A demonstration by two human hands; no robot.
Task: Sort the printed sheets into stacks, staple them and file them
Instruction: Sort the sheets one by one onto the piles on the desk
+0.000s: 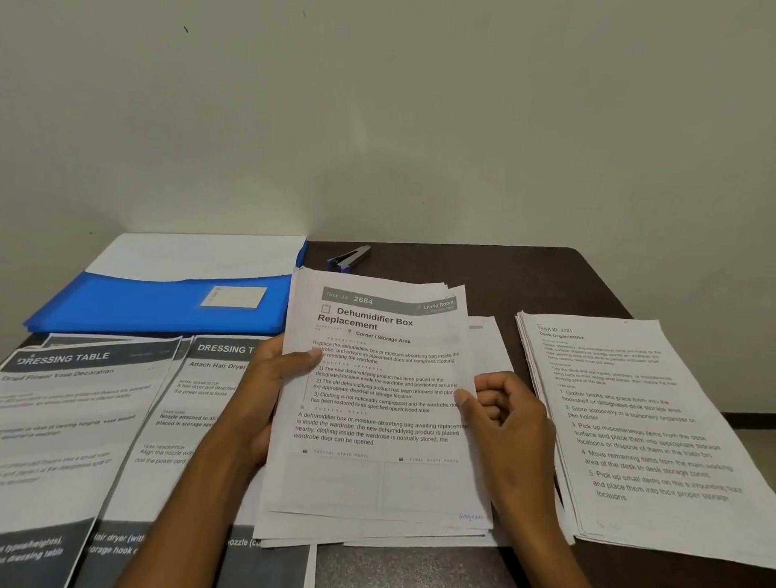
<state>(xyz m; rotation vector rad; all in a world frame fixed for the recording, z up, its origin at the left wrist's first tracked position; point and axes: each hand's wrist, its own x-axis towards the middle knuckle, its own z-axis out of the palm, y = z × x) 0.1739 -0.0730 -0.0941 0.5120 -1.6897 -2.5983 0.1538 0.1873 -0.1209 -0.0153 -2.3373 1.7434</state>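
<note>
Holding now: the left hand [270, 380] grips the left edge of the middle pile of printed sheets [381, 409], thumb lying across the "Dehumidifier Box Replacement" page; the right hand [503, 414] pinches the right edge of the upper sheets, fingers curled.
Step in hand: by my reading, sorting, taking the top sheet off to the stack it belongs with.
Doing it well: lift one sheet only, read its heading, and keep the left thumb pressing so the loose pile beneath does not fan further; its lower edges are already uneven.
Left stacks: two "Dressing Table" stacks [83, 418] lie side by side on the dark table [489, 271], the nearer hand's wrist over one.
Right stack: "Desk Organization" sheets [638, 420], apart from the middle pile, edges slightly splayed.
Container: a blue folder [163, 306] farther back at left, open, with white paper showing above its pocket; contents otherwise unreadable.
Farthest: the stapler [350, 257], beyond the middle pile, untouched.
</note>
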